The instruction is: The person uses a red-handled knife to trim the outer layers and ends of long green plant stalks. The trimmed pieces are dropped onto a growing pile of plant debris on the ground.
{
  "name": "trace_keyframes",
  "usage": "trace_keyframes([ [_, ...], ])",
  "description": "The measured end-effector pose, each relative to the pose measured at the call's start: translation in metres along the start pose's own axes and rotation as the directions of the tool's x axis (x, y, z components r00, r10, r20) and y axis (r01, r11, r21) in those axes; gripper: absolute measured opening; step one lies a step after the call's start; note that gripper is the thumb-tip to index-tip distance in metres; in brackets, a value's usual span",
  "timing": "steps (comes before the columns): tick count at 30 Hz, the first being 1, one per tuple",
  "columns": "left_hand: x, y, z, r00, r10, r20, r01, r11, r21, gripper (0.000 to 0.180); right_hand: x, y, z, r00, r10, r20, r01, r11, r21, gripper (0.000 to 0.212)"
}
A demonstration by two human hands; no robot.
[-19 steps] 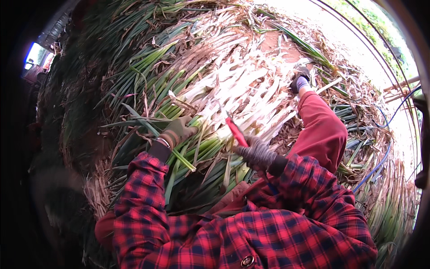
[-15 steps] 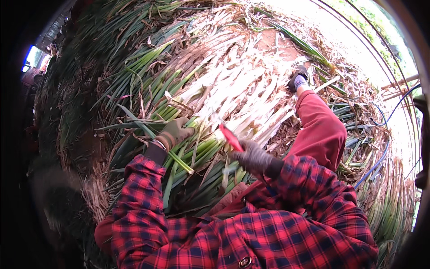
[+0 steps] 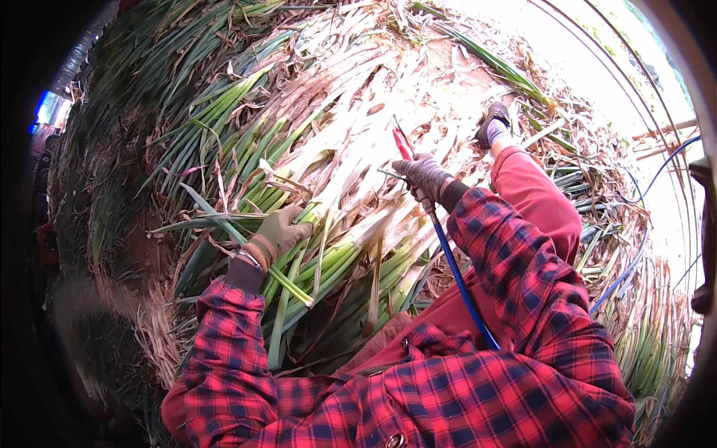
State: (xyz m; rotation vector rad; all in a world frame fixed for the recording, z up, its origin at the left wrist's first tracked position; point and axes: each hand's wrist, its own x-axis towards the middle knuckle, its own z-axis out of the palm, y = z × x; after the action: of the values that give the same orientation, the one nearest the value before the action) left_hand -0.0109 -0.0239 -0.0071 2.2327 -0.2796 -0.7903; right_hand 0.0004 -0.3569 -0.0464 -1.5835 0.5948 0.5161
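Note:
Long green onions [image 3: 351,243] lie in a thick layer before me, their white ends toward the middle and green leaves toward the left. My left hand [image 3: 278,233], in a greenish work glove, is closed around green stalks at the near side of the layer. Gripped in my gloved right hand [image 3: 424,178] is a red air gun [image 3: 402,142] with a thin tip pointing away from me. A blue hose [image 3: 461,280] runs from its lower end back toward my lap. The right hand is above the pale stalks, apart from my left.
My outstretched leg [image 3: 534,194] in red trousers lies at right, its shoe [image 3: 493,123] beside the stalks. Dry husks [image 3: 597,142] litter the ground there. Another blue hose [image 3: 635,254] curves along the right. More onion leaves [image 3: 134,97] are heaped at far left.
My right hand has moved up and away from me with the air gun, so the hose now shows. The left hand has shifted slightly left and nearer, still on the stalks.

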Motion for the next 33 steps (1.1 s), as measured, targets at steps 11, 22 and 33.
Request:
trace_keyframes([
  [11,-0.004,-0.001,-0.002,0.998,-0.053,0.034,0.056,0.995,-0.084,0.039,0.049,-0.034,-0.027,0.996,0.044,-0.075,-0.054,0.989,-0.138,0.031],
  [22,0.031,0.057,-0.061,0.999,-0.042,0.016,0.033,0.928,0.371,0.041,-0.152,0.026,0.017,0.881,0.079,0.466,0.007,0.984,-0.18,0.037],
  [33,0.213,-0.06,-0.15,0.856,-0.215,-0.47,0.434,0.793,0.427,0.074,-0.12,-0.028,0.014,0.91,0.015,0.415,-0.053,0.995,0.08,0.027],
])
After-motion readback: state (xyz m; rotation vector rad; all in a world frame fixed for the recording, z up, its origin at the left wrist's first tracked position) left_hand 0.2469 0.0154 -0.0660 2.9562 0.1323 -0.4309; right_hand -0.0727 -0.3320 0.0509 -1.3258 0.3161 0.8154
